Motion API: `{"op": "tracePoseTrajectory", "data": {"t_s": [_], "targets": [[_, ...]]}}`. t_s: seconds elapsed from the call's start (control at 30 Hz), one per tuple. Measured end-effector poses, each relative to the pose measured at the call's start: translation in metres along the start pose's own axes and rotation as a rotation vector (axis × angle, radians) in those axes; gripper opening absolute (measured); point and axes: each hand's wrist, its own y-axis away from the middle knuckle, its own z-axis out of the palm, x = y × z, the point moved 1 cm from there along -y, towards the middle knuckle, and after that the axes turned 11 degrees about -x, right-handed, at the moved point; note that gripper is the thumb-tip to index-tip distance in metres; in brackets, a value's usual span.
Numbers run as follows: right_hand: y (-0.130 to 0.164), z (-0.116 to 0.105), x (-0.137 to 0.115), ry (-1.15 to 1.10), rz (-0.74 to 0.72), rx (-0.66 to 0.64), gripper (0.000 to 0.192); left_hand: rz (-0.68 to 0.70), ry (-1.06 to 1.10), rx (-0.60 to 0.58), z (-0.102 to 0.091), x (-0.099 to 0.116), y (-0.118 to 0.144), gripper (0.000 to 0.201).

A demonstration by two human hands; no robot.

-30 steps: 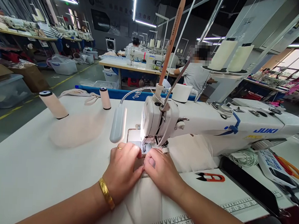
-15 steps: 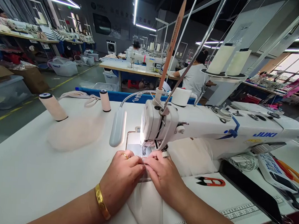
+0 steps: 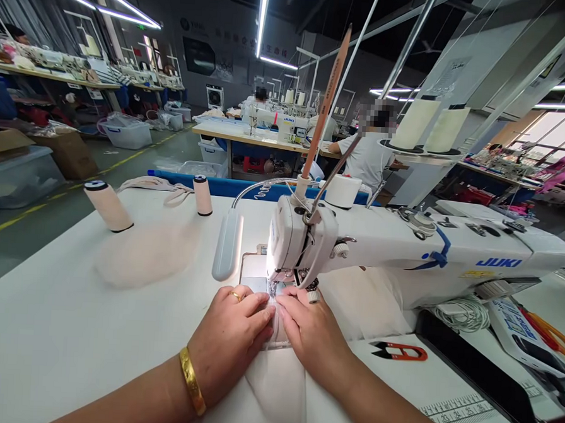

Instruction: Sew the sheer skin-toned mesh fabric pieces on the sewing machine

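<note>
A white JUKI sewing machine (image 3: 404,243) stands on the white table (image 3: 43,338). My left hand (image 3: 231,335), with a gold ring and bangle, and my right hand (image 3: 311,330) press side by side on a thin white sheer fabric (image 3: 276,381) just in front of the needle and presser foot (image 3: 278,287). Fingertips of both hands pinch the fabric's front edge flat at the needle plate. More of the sheer fabric (image 3: 363,304) bunches under the machine arm to the right.
A gooseneck lamp (image 3: 226,243) hangs left of the needle. Two thread spools (image 3: 108,205) (image 3: 202,195) and a pale round fabric piece (image 3: 142,255) lie at left. Red thread snips (image 3: 401,351) and orange scissors (image 3: 548,326) lie right. A person sits at another machine behind.
Both hands have slid a little forward toward the needle, feeding the fabric in. The view has tipped slightly downward.
</note>
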Motion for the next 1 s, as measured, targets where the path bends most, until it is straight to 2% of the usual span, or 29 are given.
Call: {"op": "tracePoseTrajectory", "data": {"t_s": [0.37,0.53,0.67,0.73,0.77,0.83,0.87,0.9,0.97,1.0], "targets": [[0.0,-0.001,0.001,0.043,0.042,-0.042,0.028,-0.043,-0.01,-0.054,0.002,-0.001,0.001,0.021],[0.002,0.001,0.001,0.082,-0.027,-0.017,0.028,-0.061,-0.009,-0.084,0.002,-0.001,0.003,0.021],[0.009,-0.012,-0.003,0.029,-0.148,0.005,0.022,-0.088,0.07,-0.154,-0.01,0.003,0.006,0.016],[0.013,-0.024,-0.006,-0.057,-0.216,-0.081,0.012,-0.087,0.149,-0.225,-0.02,0.004,0.009,0.019],[0.015,-0.03,-0.007,-0.102,-0.24,-0.151,0.017,-0.075,0.184,-0.277,-0.025,0.004,0.011,0.027],[0.017,-0.04,-0.009,-0.155,-0.259,-0.276,0.039,-0.032,0.215,-0.386,-0.031,0.002,0.013,0.045],[0.018,-0.042,-0.009,-0.157,-0.259,-0.317,0.042,-0.01,0.213,-0.409,-0.032,0.0,0.015,0.046],[0.018,-0.044,-0.008,-0.148,-0.253,-0.341,0.036,0.008,0.208,-0.403,-0.031,-0.002,0.015,0.038],[0.016,-0.042,-0.005,-0.127,-0.242,-0.345,0.013,0.028,0.205,-0.321,-0.024,-0.007,0.015,0.011],[0.015,-0.04,-0.004,-0.132,-0.237,-0.329,0.009,0.028,0.218,-0.261,-0.02,-0.008,0.013,0.012]]}}
